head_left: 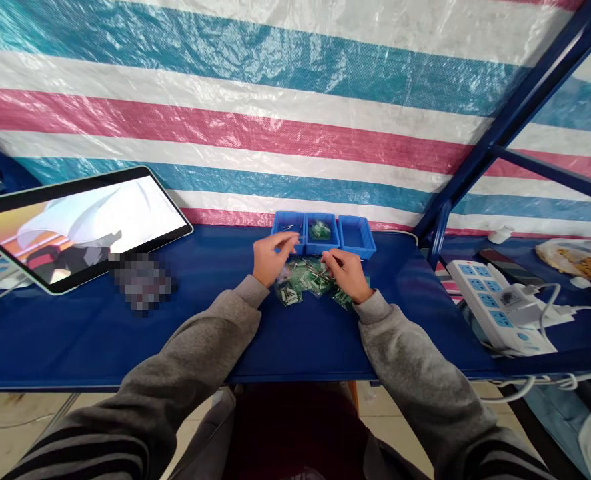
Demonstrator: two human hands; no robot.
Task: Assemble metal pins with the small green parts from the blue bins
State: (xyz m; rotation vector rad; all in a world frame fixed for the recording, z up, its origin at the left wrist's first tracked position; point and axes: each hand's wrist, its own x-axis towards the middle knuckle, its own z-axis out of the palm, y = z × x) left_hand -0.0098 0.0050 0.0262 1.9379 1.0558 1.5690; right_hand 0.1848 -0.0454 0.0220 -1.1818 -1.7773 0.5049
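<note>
My left hand [271, 259] is over the front of the left blue bin [276, 225], thumb and fingers brought together. Something pale and thin shows at its fingertips, too small to name. My right hand [348, 272] pinches with thumb and forefinger above the right side of a pile of small clear bags [305, 275]. Short silvery metal pieces [289, 293] and green patches show in that pile. What the right fingertips hold, if anything, I cannot make out. In the middle blue bin [332, 220] lies a clear bag with a green tint [319, 231].
A third blue bin [356, 253] stands at the right of the row. To the left, a tablet-like screen [100, 230] leans beside a blurred patch. A white power strip [493, 307] with plugs and cables lies at the right. A blue metal post [440, 227] rises behind.
</note>
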